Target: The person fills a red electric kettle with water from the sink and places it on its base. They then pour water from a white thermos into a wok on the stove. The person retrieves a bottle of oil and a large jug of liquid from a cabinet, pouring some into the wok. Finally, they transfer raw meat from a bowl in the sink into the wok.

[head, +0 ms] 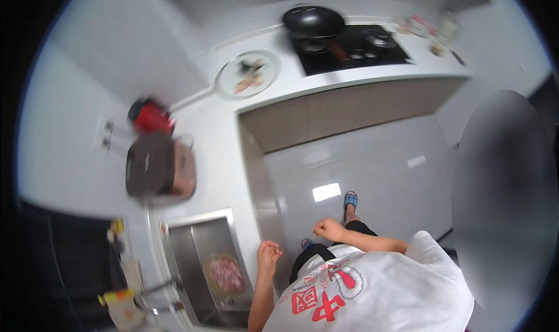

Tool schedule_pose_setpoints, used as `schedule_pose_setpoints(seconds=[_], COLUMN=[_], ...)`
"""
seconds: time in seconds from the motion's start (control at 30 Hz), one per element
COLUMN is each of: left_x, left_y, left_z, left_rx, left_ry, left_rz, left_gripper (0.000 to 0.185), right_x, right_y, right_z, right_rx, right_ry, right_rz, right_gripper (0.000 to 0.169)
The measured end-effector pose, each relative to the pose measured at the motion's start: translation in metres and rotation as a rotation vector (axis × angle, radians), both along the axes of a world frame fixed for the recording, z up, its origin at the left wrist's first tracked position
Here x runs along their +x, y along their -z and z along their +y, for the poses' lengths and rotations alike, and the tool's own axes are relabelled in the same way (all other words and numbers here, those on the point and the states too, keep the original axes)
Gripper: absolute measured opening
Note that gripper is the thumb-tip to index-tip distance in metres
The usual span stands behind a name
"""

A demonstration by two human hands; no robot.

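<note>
My left hand (269, 255) is raised beside the counter edge, near the sink (230, 218), its fingers loosely curled with nothing visible in them. A bowl of pinkish raw meat (226, 274) stands in the steel sink. Above the floor, in front of my body, hangs my right hand (328, 229); its fingers are curled inward, and whether they are closed or hold something small cannot be told. Both hands are apart and touch nothing that I can see.
A black wok (313, 22) sits on the cooktop (362, 63). Left of it, a round glass plate (225, 81) bears blurred food pieces. A rice cooker (150, 166) and a red appliance (150, 115) stand on the counter (214, 157). A faucet (157, 306) reaches towards the sink.
</note>
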State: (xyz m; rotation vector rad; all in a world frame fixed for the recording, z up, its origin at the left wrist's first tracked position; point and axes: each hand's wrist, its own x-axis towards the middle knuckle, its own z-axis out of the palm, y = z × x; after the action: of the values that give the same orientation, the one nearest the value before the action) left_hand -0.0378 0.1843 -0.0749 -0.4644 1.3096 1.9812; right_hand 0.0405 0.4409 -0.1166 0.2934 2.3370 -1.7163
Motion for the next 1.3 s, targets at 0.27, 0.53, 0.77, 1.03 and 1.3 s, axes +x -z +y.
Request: schedule_pose_setpoints(seconds=[0.27, 0.53, 0.77, 1.03, 1.3], left_x=[-0.029, 0.023, 0.017, -0.089, -0.089], left_y=[0.025, 0.023, 0.124, 0.199, 0.193], left_z=[0.243, 0.558, 0.646, 0.677, 0.980], left_rx=[0.038, -0.187, -0.588, -1.113, -0.732], left_ry=[0.528, 0.957, 1.269, 2.086, 1.549], left_rz=[-0.150, 0.114, 0.428, 0.648, 0.509], left_gripper=[0.018, 0.022, 0.018, 0.017, 0.022], right_x=[0.062, 0.202, 0.239, 0.194, 0.212], right_y=[-0.034, -0.039, -0.017, 0.006, -0.040], right_z=[0.184, 0.458, 0.580, 0.756, 1.009], right_rx=[0.174, 0.350, 0.097, 0.060, 0.316], right_ry=[0.042, 0.718, 1.243, 0.900, 1.058], right_rz=[0.132, -0.098, 0.122, 0.178, -0.063], right_gripper=[0.019, 0.029, 0.022, 0.015, 0.021])
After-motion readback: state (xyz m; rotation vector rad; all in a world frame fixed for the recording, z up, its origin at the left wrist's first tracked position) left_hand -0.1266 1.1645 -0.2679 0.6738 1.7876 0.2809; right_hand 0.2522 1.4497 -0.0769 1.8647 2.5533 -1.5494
